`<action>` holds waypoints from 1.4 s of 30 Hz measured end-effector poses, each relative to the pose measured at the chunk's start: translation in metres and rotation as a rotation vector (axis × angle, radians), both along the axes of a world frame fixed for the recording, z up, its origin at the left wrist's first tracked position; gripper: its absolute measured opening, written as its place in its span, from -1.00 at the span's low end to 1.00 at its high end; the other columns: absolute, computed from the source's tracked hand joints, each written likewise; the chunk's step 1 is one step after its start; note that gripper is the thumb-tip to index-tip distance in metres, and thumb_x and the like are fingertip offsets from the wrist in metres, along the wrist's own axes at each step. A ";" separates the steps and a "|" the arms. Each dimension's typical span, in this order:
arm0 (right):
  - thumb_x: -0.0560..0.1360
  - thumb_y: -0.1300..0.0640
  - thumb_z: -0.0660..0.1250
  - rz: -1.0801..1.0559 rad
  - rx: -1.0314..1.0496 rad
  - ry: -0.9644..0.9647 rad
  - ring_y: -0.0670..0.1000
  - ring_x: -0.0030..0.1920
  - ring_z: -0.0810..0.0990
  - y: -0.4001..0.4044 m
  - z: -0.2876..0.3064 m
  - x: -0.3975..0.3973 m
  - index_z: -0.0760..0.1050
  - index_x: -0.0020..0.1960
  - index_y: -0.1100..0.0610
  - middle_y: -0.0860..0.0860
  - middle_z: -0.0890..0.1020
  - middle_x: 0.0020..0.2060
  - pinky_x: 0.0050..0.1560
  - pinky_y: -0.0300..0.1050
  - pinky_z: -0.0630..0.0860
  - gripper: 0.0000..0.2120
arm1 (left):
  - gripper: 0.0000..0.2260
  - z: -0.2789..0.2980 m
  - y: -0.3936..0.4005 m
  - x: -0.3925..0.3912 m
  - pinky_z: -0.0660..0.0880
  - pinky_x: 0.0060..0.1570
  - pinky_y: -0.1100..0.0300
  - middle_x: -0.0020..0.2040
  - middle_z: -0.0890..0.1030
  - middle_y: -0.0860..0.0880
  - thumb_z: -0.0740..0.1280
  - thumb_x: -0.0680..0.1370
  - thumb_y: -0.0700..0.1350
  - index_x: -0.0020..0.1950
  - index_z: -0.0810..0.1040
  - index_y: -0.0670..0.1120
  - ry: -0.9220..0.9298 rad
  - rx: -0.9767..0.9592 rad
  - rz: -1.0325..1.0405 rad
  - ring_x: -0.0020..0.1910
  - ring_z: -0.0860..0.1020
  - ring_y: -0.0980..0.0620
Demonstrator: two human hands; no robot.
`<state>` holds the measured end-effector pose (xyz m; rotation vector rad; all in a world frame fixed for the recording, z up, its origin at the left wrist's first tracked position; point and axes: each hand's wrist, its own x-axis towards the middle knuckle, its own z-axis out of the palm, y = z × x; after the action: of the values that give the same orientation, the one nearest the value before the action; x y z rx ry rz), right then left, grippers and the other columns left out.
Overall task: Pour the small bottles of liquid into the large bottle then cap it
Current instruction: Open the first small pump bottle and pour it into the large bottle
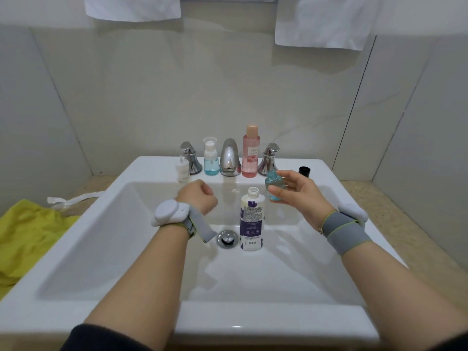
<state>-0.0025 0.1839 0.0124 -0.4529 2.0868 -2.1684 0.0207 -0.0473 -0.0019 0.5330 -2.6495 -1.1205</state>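
Note:
The large white bottle with a purple label stands upright in the sink basin beside the drain, its neck uncapped. My right hand holds a small blue bottle upright, just right of the large bottle's mouth and slightly above it. My left hand is curled into a fist to the left of the large bottle; whether it holds anything is hidden. A black cap sits on the sink ledge at the back right. A small white pump piece rests on the ledge at the back left.
On the back ledge stand a blue pump bottle, a chrome faucet with two handles, and a tall pink bottle. The white sink has a metal drain. A yellow cloth lies on the counter left. White towels hang above.

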 end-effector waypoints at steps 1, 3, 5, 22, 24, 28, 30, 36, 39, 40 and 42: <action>0.43 0.38 0.39 0.003 0.003 0.001 0.02 -0.03 0.60 0.000 0.000 0.001 0.48 0.13 0.12 0.06 0.62 -0.02 -0.08 -0.14 0.64 -0.67 | -0.79 -0.003 0.007 -0.001 0.45 0.02 0.18 -0.03 0.56 -0.02 0.37 0.37 -0.26 -0.11 0.50 0.02 -0.023 0.101 -0.124 0.02 0.53 -0.06; 0.43 0.37 0.39 0.003 0.008 0.003 0.02 -0.02 0.61 0.001 0.000 0.001 0.48 0.17 0.12 0.07 0.63 -0.01 -0.08 -0.15 0.64 -0.65 | -0.60 -0.005 0.024 -0.001 0.39 0.07 0.19 0.09 0.50 -0.03 0.44 0.37 -0.30 0.14 0.45 -0.03 -0.100 0.228 -0.369 0.10 0.45 0.00; 0.43 0.36 0.40 -0.001 0.016 0.003 0.02 -0.02 0.61 0.002 0.000 0.000 0.48 0.18 0.11 0.08 0.63 0.00 -0.09 -0.16 0.64 -0.64 | -0.44 -0.010 0.037 -0.001 0.36 0.21 0.15 0.18 0.46 -0.02 0.49 0.37 -0.22 0.30 0.36 -0.05 -0.143 0.267 -0.486 0.20 0.40 0.02; 0.44 0.33 0.40 -0.036 0.074 0.039 0.06 -0.09 0.61 0.004 -0.002 -0.007 0.40 0.06 0.14 0.17 0.63 -0.01 -0.17 -0.16 0.63 -0.72 | -0.58 -0.031 0.056 -0.019 0.49 0.21 0.00 0.12 0.62 -0.08 0.48 0.41 -0.11 0.24 0.49 -0.07 0.060 0.339 -0.557 0.12 0.58 -0.04; 0.44 0.33 0.40 -0.030 0.094 0.046 0.05 -0.10 0.61 0.004 -0.003 -0.008 0.40 0.05 0.14 0.17 0.64 -0.02 -0.16 -0.16 0.62 -0.73 | -0.57 -0.029 0.056 -0.020 0.48 0.20 0.07 0.12 0.61 -0.07 0.47 0.42 -0.13 0.27 0.48 -0.05 0.080 0.336 -0.561 0.12 0.57 -0.03; 0.44 0.33 0.41 -0.029 0.108 0.053 0.02 -0.14 0.60 0.005 -0.003 -0.009 0.41 0.03 0.13 0.14 0.64 -0.04 -0.19 -0.18 0.61 -0.74 | -0.56 -0.026 0.054 -0.021 0.47 0.13 0.17 0.12 0.61 -0.06 0.46 0.43 -0.11 0.28 0.47 -0.04 0.107 0.313 -0.558 0.11 0.56 0.00; 0.43 0.33 0.41 -0.030 0.130 0.063 0.02 -0.16 0.59 0.005 -0.004 -0.009 0.41 0.04 0.14 0.13 0.64 -0.06 -0.21 -0.19 0.60 -0.73 | -0.56 -0.025 0.053 -0.022 0.48 0.13 0.17 0.11 0.61 -0.05 0.47 0.42 -0.10 0.27 0.47 -0.04 0.106 0.305 -0.552 0.10 0.57 0.00; 0.42 0.32 0.42 -0.035 0.172 0.087 0.01 -0.19 0.57 0.003 -0.003 -0.007 0.43 0.02 0.14 0.10 0.64 -0.10 -0.25 -0.22 0.57 -0.75 | -0.56 -0.025 0.052 -0.021 0.48 0.11 0.18 0.11 0.61 -0.05 0.46 0.43 -0.08 0.28 0.47 -0.03 0.111 0.256 -0.558 0.10 0.57 0.00; 0.42 0.31 0.43 -0.040 0.180 0.091 0.01 -0.20 0.54 0.003 -0.002 -0.006 0.45 -0.01 0.11 0.15 0.62 -0.06 -0.27 -0.26 0.54 -0.76 | -0.57 -0.026 0.053 -0.020 0.49 0.17 0.10 0.09 0.62 -0.07 0.47 0.43 -0.10 0.27 0.48 -0.04 0.112 0.245 -0.569 0.10 0.58 -0.03; 0.42 0.30 0.43 -0.042 0.184 0.093 0.02 -0.19 0.54 0.003 -0.001 -0.006 0.46 -0.03 0.09 0.16 0.62 -0.05 -0.27 -0.26 0.53 -0.77 | -0.58 -0.026 0.053 -0.020 0.49 0.17 0.10 0.09 0.62 -0.07 0.47 0.43 -0.10 0.26 0.48 -0.04 0.112 0.247 -0.572 0.10 0.58 -0.04; 0.42 0.29 0.44 -0.043 0.183 0.091 0.04 -0.15 0.54 0.003 -0.002 -0.006 0.47 -0.06 0.07 0.15 0.63 -0.01 -0.24 -0.25 0.53 -0.78 | -0.59 -0.027 0.053 -0.020 0.49 0.15 0.11 0.09 0.61 -0.06 0.46 0.43 -0.10 0.26 0.48 -0.04 0.104 0.235 -0.579 0.09 0.57 -0.03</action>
<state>-0.0083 0.1869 0.0104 -0.5002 2.3374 -1.9881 0.0011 0.0059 -0.0284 -0.2833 -2.6617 -1.5692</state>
